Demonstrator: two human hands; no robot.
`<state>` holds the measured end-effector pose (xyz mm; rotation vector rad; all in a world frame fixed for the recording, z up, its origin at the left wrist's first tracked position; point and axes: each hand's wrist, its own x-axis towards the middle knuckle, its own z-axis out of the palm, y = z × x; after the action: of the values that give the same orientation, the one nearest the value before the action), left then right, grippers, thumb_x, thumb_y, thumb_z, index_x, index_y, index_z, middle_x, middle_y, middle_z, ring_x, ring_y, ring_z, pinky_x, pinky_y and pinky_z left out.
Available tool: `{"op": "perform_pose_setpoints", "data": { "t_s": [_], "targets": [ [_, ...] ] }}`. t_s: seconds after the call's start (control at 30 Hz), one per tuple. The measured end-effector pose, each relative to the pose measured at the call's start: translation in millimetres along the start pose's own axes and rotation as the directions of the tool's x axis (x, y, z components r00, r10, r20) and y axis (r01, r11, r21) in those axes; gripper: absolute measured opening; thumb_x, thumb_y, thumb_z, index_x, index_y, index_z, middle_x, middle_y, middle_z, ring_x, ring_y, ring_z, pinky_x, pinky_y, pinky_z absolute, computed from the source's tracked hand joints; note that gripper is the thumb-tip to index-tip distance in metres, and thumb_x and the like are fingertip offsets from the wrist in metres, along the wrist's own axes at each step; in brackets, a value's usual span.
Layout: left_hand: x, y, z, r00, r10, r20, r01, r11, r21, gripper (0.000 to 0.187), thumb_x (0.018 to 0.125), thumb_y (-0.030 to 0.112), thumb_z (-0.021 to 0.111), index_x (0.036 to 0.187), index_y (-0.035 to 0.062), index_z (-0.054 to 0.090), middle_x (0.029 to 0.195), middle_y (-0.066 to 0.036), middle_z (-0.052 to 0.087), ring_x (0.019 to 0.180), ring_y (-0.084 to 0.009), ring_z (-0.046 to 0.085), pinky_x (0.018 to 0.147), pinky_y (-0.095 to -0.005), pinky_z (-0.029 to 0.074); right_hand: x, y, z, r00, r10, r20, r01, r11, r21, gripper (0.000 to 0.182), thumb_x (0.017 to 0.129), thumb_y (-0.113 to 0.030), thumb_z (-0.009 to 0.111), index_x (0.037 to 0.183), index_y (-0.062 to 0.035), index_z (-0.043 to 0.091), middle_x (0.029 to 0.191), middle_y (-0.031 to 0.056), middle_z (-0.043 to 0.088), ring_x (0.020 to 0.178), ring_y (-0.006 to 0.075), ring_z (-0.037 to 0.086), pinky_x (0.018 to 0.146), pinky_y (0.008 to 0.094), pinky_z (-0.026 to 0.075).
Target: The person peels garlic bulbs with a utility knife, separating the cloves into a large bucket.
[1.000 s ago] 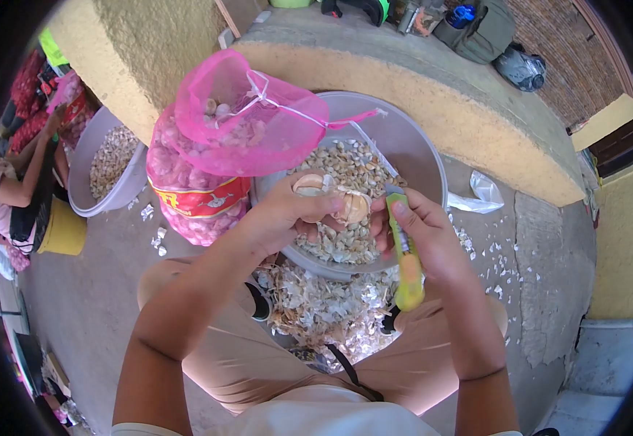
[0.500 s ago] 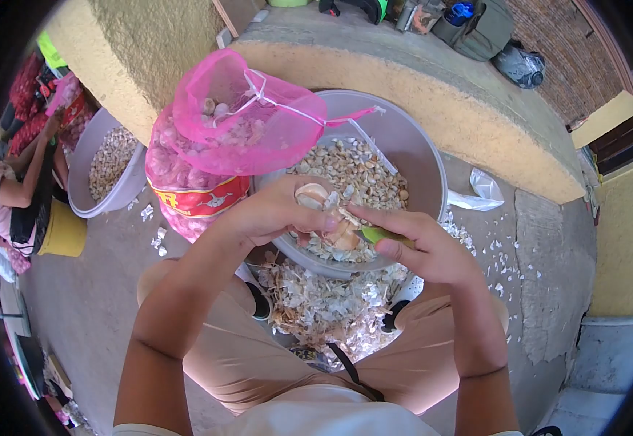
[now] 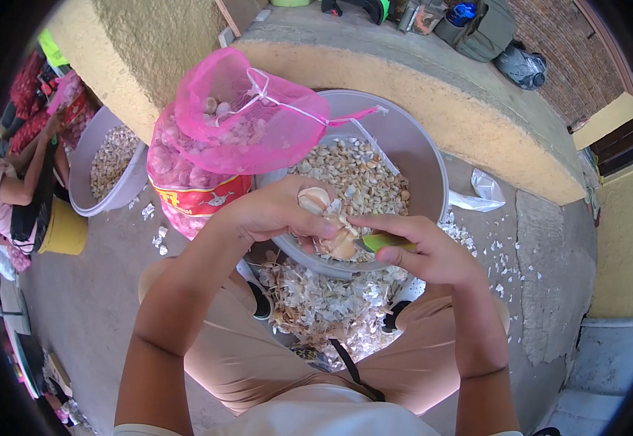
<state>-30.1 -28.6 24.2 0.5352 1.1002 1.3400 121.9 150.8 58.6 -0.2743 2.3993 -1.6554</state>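
Closely held over the tub [image 3: 419, 156]

Sack [image 3: 193, 161] at its left; over its near side, left hand [image 3: 281, 211] closed round garlic [image 3: 343, 245], right hand [image 3: 436, 251] closed on the knife [image 3: 384, 242] beside it; garlic looks light, firm, papery-slick, probably best held by outer cloves.

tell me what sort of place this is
Probably an informal garlic-processing spot, perhaps a porch or yard: a pink mesh sack of bulbs, a large grey tub of loose cloves, and a heap of papery skins just this side of the tub.
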Motion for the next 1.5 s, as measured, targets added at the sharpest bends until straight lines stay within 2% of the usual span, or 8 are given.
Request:
{"op": "perform_pose_setpoints", "data": {
  "t_s": [0.4, 0.5, 0.6, 0.7, 0.83, 1.1, 1.23, 1.5],
  "targets": [
    [-3.8, 2.8, 5.0, 1.000, 0.027, -0.006, -0.026, 0.997, 0.076, 0.034, 0.062, 0.011, 0.075, 0.087, -0.0004, 0.054, 0.077, -0.009, 0.060, 0.062, -0.0156, 0.060, 0.052, -0.0235, 0.050, 0.2, 5.2, -2.7, 1.000, 0.006, 0.031, -0.009, 0.996, 0.086, 0.045, 0.079, -0.025, 0.059, 0.118, -0.0059, 0.048, 0.103, 0.0079, 0.058, 0.091, 0.0161, 0.054, 0.079, 0.0275, 0.042],
    [-3.8, 2.1, 5.2, 1.000, 0.028, -0.011, -0.027, 0.996, 0.083, 0.035, 0.061, 0.011, 0.076, 0.087, -0.0007, 0.055, 0.076, -0.009, 0.060, 0.062, -0.0154, 0.060, 0.053, -0.0234, 0.051, 0.3, 2.8, -4.0, 0.993, 0.102, 0.053, -0.107, 0.989, 0.106, 0.044, 0.078, -0.021, 0.061, 0.118, -0.0062, 0.049, 0.106, 0.0069, 0.057, 0.094, 0.0155, 0.052, 0.082, 0.0277, 0.041],
    [-3.3, 2.6, 5.8, 0.999, 0.040, -0.024, -0.036, 0.985, 0.168, 0.036, 0.059, 0.010, 0.077, 0.085, -0.0006, 0.055, 0.075, -0.007, 0.059, 0.063, -0.0144, 0.060, 0.054, -0.0235, 0.051, 0.8, 9.0, -2.0, 0.997, 0.009, 0.071, -0.022, 0.983, 0.184, 0.043, 0.079, -0.008, 0.057, 0.120, -0.0090, 0.046, 0.109, 0.0068, 0.052, 0.098, 0.0143, 0.049, 0.086, 0.0285, 0.039],
    [-3.4, 5.3, 6.7, 1.000, 0.021, -0.022, -0.014, 0.963, 0.269, 0.039, 0.054, 0.010, 0.079, 0.083, 0.0013, 0.056, 0.072, -0.005, 0.058, 0.065, -0.0115, 0.057, 0.054, -0.0234, 0.049, 3.3, 9.8, -4.8, 0.978, 0.059, 0.199, -0.111, 0.958, 0.263, 0.042, 0.078, -0.005, 0.058, 0.118, -0.0081, 0.046, 0.109, 0.0056, 0.049, 0.099, 0.0141, 0.047, 0.086, 0.0292, 0.038],
    [-7.4, 9.7, 7.6, 0.999, -0.008, -0.039, 0.018, 0.963, 0.268, 0.038, 0.052, 0.010, 0.081, 0.080, 0.0026, 0.056, 0.070, -0.001, 0.056, 0.067, -0.0091, 0.055, 0.057, -0.0222, 0.046, 4.6, 12.6, -0.2, 0.985, 0.033, 0.172, -0.076, 0.965, 0.250, 0.041, 0.078, -0.005, 0.059, 0.117, -0.0074, 0.046, 0.106, 0.0047, 0.048, 0.099, 0.0144, 0.047, 0.086, 0.0291, 0.038],
    [-10.3, 11.1, 10.8, 0.971, 0.199, -0.129, -0.100, 0.837, 0.538, 0.034, 0.054, 0.015, 0.079, 0.078, 0.0031, 0.058, 0.070, 0.000, 0.055, 0.065, -0.0084, 0.050, 0.059, -0.0239, 0.040, 6.0, 18.1, 4.8, 0.999, -0.002, 0.045, -0.008, 0.973, 0.229, 0.039, 0.079, -0.004, 0.057, 0.116, -0.0078, 0.047, 0.099, 0.0049, 0.050, 0.096, 0.0124, 0.047, 0.084, 0.0273, 0.038],
    [-9.0, 10.9, 11.4, 0.958, 0.256, -0.133, -0.112, 0.754, 0.647, 0.033, 0.055, 0.016, 0.079, 0.077, 0.0035, 0.058, 0.068, 0.000, 0.055, 0.066, -0.0083, 0.050, 0.060, -0.0236, 0.040, 6.2, 16.6, 4.9, 0.989, 0.139, 0.050, -0.146, 0.970, 0.194, 0.040, 0.078, -0.003, 0.057, 0.117, -0.0055, 0.046, 0.107, 0.0042, 0.049, 0.100, 0.0121, 0.047, 0.083, 0.0261, 0.039],
    [-7.3, 10.0, 6.3, 0.964, 0.249, -0.095, -0.145, 0.787, 0.600, 0.030, 0.056, 0.013, 0.078, 0.075, 0.0034, 0.057, 0.069, -0.001, 0.056, 0.067, -0.0084, 0.052, 0.058, -0.0232, 0.041, 6.1, 16.8, 6.0, 0.993, 0.118, 0.025, -0.120, 0.940, 0.319, 0.042, 0.078, -0.008, 0.060, 0.117, -0.0057, 0.047, 0.104, 0.0035, 0.052, 0.095, 0.0107, 0.048, 0.081, 0.0249, 0.039]
  ]
}}
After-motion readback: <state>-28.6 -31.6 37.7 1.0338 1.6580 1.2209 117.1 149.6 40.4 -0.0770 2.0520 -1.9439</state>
